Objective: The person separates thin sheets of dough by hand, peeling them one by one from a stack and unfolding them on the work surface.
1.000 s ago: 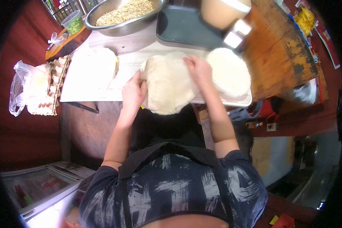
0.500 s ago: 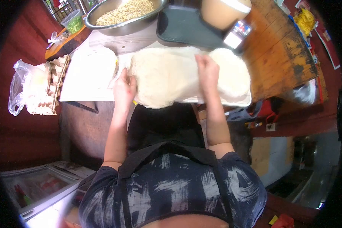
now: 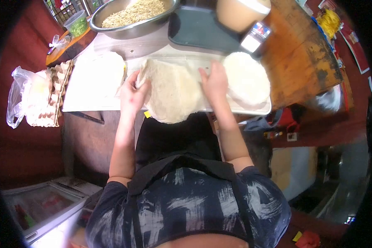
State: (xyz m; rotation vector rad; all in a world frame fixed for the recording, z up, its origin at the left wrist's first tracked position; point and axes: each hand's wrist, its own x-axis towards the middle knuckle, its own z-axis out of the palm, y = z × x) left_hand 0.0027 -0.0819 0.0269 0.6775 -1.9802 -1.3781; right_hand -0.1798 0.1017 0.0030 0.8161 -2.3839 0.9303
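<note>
My left hand [image 3: 134,91] pinches the left edge of a thin, pale round spring roll wrapper [image 3: 172,91]. That wrapper hangs partly over the tray's front edge. My right hand [image 3: 215,82] is beside the wrapper's right side, its thumb and fingers apart, holding nothing that I can see. To its right lies a round stack of white wrappers [image 3: 248,78]. Left of my left hand is another white pile [image 3: 99,74], washed out by glare, so its layers are hard to make out. Both piles lie on a white tray [image 3: 258,110].
Behind stand a metal bowl [image 3: 132,29] of shredded filling, a dark tray [image 3: 200,29], a beige tub [image 3: 239,15] and a small printed box [image 3: 256,37]. An egg carton [image 3: 58,93] and a tub of chopped greens [image 3: 77,25] are at the left. A wooden table [image 3: 299,53] extends right.
The wrapper was spread wide between both hands. Now its right side is loose from my right hand, whose fingers have spread, and it hangs narrower from my left hand.
</note>
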